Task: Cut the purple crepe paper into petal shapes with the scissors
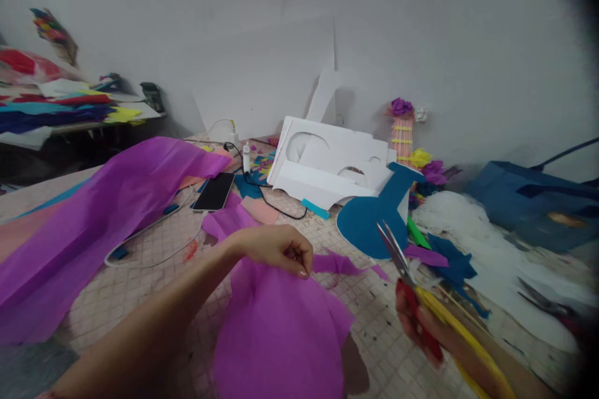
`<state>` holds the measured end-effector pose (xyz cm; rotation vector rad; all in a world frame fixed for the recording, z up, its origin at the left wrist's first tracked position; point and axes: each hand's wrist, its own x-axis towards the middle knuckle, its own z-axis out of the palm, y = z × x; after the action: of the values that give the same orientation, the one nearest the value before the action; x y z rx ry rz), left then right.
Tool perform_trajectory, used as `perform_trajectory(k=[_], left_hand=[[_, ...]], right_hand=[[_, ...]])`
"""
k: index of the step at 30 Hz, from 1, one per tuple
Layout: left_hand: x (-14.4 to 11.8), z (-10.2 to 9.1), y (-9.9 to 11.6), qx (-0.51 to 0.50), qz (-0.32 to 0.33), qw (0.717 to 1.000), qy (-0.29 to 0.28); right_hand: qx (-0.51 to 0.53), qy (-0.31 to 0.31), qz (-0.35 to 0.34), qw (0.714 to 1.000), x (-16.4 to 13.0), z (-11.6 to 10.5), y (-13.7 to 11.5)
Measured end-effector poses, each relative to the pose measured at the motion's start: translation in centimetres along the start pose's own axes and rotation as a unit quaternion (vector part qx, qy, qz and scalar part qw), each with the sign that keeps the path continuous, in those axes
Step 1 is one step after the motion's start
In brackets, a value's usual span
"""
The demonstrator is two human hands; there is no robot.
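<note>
My left hand [276,248] is closed in a pinch on the top edge of a purple paper sheet [281,336], which hangs down toward me over the table. In my right hand [425,330] are scissors [399,257] with red and yellow handles. Their blades point up and away, slightly apart, to the right of the sheet. Beyond the blades lies a blue cut-out shape [372,224] with a round body and a narrow neck. A thin purple strip [337,263] lies behind the sheet, just right of my left hand.
A long purple sheet [107,218] covers the table's left side, near a phone [214,191] and a white cable [154,264]. White cut card [327,156] leans at the back. At right are a blue bag [528,199], pliers [545,299] and paper scraps [452,259].
</note>
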<state>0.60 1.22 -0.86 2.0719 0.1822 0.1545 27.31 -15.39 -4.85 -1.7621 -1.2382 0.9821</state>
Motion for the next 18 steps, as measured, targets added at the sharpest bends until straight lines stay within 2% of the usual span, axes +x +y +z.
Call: perform_trajectory(k=[2,5,8,11,13,16,18], left_hand=[[0.7,0.3,0.0,0.019,-0.001,1.000,-0.017],[1.9,0.8,-0.3,0.049,0.004,0.998,-0.034],[3.0,1.3,-0.8,0.056,0.006,0.997,-0.054],[3.2,1.6,-1.2,0.056,-0.012,0.997,-0.051],[2.8,1.3,-1.4,0.085,-0.019,0.996,0.009],[1.4,0.0,-2.0,0.123,-0.022,0.976,0.180],[0.4,-1.0,-2.5,0.156,-0.094,0.942,0.281]], right_hand=[[0.011,-0.028,-0.028,0.999,1.5,1.1,-1.0],[0.050,-0.076,-0.119,0.989,2.3,3.6,-3.0],[0.097,-0.123,-0.117,0.981,2.4,6.2,-4.0],[0.118,-0.160,-0.094,0.976,2.6,7.4,-3.6],[0.132,-0.158,-0.080,0.975,2.8,7.4,-2.8],[0.139,-0.126,-0.068,0.980,3.5,6.3,-1.5],[0.124,-0.103,-0.071,0.984,4.0,5.4,-0.8]])
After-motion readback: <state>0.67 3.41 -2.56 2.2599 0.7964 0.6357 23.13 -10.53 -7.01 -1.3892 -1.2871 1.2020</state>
